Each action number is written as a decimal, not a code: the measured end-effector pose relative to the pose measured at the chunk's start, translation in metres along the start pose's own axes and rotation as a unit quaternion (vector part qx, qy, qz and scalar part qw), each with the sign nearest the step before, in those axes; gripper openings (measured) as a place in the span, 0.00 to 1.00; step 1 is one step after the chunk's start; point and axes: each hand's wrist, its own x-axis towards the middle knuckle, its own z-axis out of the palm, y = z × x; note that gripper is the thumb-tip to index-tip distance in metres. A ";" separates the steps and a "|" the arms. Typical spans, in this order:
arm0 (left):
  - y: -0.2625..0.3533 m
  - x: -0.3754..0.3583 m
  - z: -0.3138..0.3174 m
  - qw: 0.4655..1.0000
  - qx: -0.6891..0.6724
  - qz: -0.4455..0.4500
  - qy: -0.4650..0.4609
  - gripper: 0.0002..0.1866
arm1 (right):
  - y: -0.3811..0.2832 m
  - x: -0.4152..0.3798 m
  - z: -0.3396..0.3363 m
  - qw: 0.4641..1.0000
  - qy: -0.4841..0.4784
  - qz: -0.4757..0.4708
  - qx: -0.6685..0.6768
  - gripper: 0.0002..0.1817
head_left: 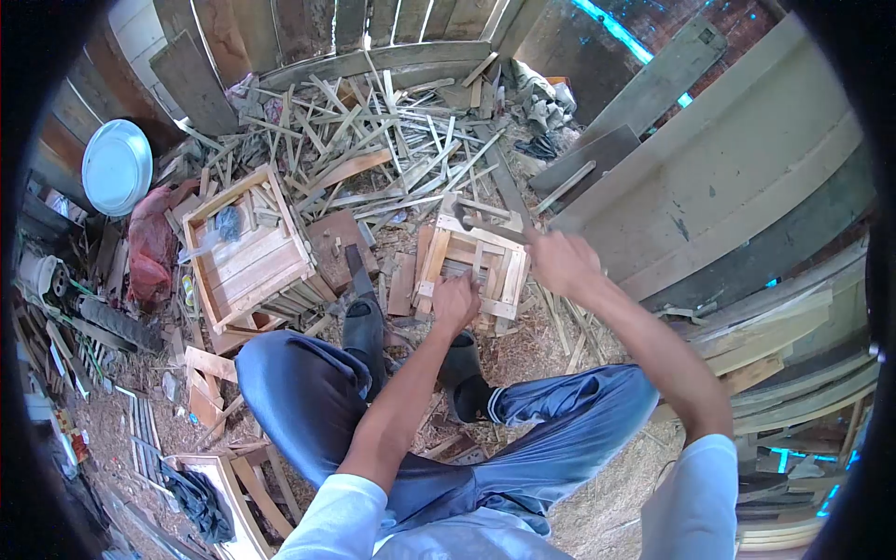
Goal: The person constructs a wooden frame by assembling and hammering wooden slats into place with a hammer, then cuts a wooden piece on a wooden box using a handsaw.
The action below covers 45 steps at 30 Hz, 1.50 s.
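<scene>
A small wooden frame (504, 309) stands on the ground in front of my feet. My right hand (562, 264) is wrapped round the handle of a hammer (490, 227), whose head is over the far left part of the frame. Closed at the near side of the frame is my left hand (456, 301), its fingertips by an upright thin wooden strip (478, 258). Whether the fingers hold the strip or something smaller, I cannot make out.
A larger wooden crate (250, 317) with scraps inside stands at the left, near a saw (359, 273). Loose sticks (411, 140) pile up behind. A pale basin (117, 168) and red sack (149, 245) are far left; long boards (709, 187) lean at right.
</scene>
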 end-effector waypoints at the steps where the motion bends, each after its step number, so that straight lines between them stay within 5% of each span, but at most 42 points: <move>1: 0.000 0.001 0.001 1.000 -0.001 -0.007 -0.009 0.13 | 0.006 -0.008 0.009 0.999 0.024 0.031 0.038 0.14; 4: -0.010 0.006 0.011 1.000 0.024 0.010 -0.004 0.13 | 0.017 -0.041 0.048 0.978 0.121 0.085 0.144 0.15; 11: -0.008 0.006 0.012 0.999 0.034 -0.004 -0.011 0.13 | 0.032 -0.074 0.129 0.960 0.111 0.150 0.209 0.21; 13: -0.009 0.006 0.012 0.999 0.043 -0.007 0.005 0.13 | 0.023 -0.074 0.141 0.932 0.231 0.131 0.247 0.22; 16: -0.006 0.009 0.009 0.997 0.062 -0.028 -0.039 0.14 | 0.018 -0.079 0.145 0.951 0.135 0.166 0.222 0.23; 23: -0.008 0.006 0.014 0.997 0.068 -0.013 -0.017 0.15 | 0.023 -0.077 0.173 0.926 0.241 0.134 0.258 0.24; 26: -0.010 0.015 0.013 0.997 0.076 -0.015 -0.017 0.15 | 0.026 -0.073 0.160 0.942 0.139 0.166 0.256 0.24; 28: -0.010 0.011 0.011 0.995 0.084 -0.023 -0.041 0.14 | 0.024 -0.078 0.173 0.907 0.278 0.118 0.294 0.25; 35: -0.011 0.008 0.009 0.998 0.064 -0.012 -0.009 0.13 | 0.029 -0.090 0.109 0.947 0.092 0.175 0.253 0.24; 41: -0.011 0.011 0.004 1.000 0.014 0.003 0.022 0.13 | 0.028 -0.080 0.044 0.994 0.010 0.043 0.101 0.19; 43: -0.015 0.009 0.001 0.991 -0.125 -0.024 0.029 0.14 | 0.026 -0.070 0.041 0.996 -0.002 0.023 0.081 0.18; 45: -0.016 0.003 0.002 0.997 -0.074 0.004 0.038 0.15 | 0.022 -0.060 0.036 0.998 -0.014 -0.003 0.061 0.17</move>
